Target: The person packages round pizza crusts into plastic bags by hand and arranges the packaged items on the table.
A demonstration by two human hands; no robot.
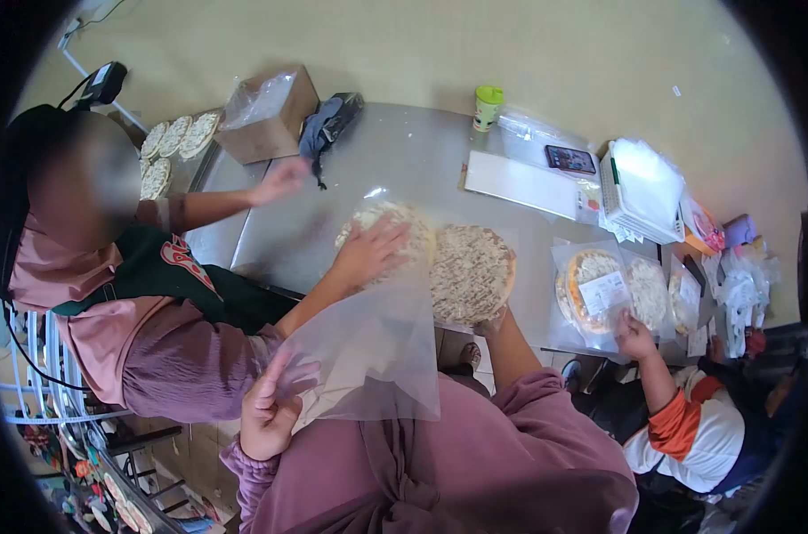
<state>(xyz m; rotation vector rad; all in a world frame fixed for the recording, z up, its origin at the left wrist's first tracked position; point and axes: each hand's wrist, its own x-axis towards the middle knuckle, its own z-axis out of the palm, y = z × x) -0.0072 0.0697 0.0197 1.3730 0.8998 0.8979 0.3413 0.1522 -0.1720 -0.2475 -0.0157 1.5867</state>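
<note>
Presently, the round pizza [472, 274] is over the near edge of the surface [408, 156], to the right of the clear bag [368, 351]. The right hand [492, 326] is nearer, at its near rim, grip not visible; the left hand [270, 408], fingers spread, touches the bag.

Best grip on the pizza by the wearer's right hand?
I'd support the near rim from below, coming from the wearer's side. The pizza is flat and round, topping up, so pressing its face would likely disturb it. The right hand is at that rim.
</note>
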